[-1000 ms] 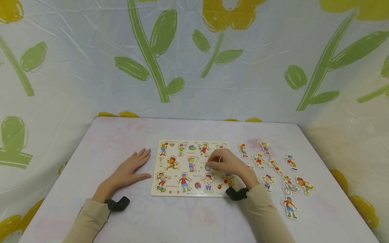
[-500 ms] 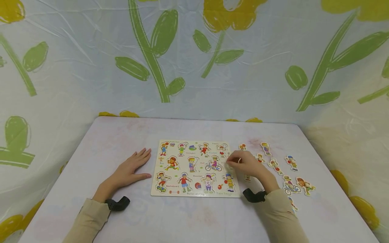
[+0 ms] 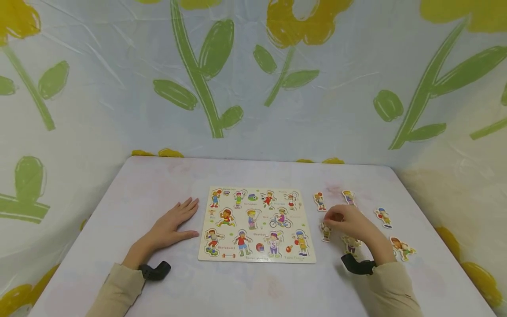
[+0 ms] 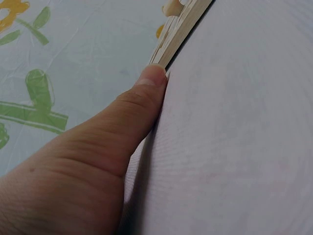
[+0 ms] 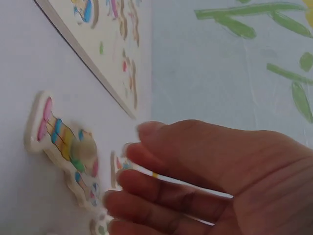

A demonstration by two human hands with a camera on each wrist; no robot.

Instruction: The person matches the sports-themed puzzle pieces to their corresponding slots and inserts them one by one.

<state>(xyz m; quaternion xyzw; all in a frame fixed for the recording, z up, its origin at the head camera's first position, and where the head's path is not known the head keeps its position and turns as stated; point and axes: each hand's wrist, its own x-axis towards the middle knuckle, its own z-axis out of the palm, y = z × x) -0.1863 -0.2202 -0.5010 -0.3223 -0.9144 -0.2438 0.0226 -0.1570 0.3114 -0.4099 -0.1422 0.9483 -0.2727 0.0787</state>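
My left hand [image 3: 173,227] lies flat on the table, fingers spread, at the left side of the puzzle board [image 3: 241,220]. In the left wrist view its thumb [image 4: 142,98] reaches the board's edge. My right hand [image 3: 348,224] hovers over the loose knobbed pieces to the right of the board. Its fingers are bent with the thumb near the forefinger, and I see nothing held. Below it lies a volleyball-player piece [image 5: 63,137] with a knob, yellow shorts and pink shoes, apart from the fingers. The board carries several printed sports figures.
Loose figure pieces lie around the right hand: a basketball player [image 3: 319,201], a golfer [image 3: 349,197], a table tennis player [image 3: 383,217], a runner [image 3: 402,248] and a baseball player [image 3: 350,245]. The hand and forearm cover others. A flowered cloth [image 3: 336,110] hangs behind the table.
My right hand has moved right, from over the board's cyclist figure to the loose pieces, uncovering the board's right part. The left hand stays put. The head view has tilted slightly.
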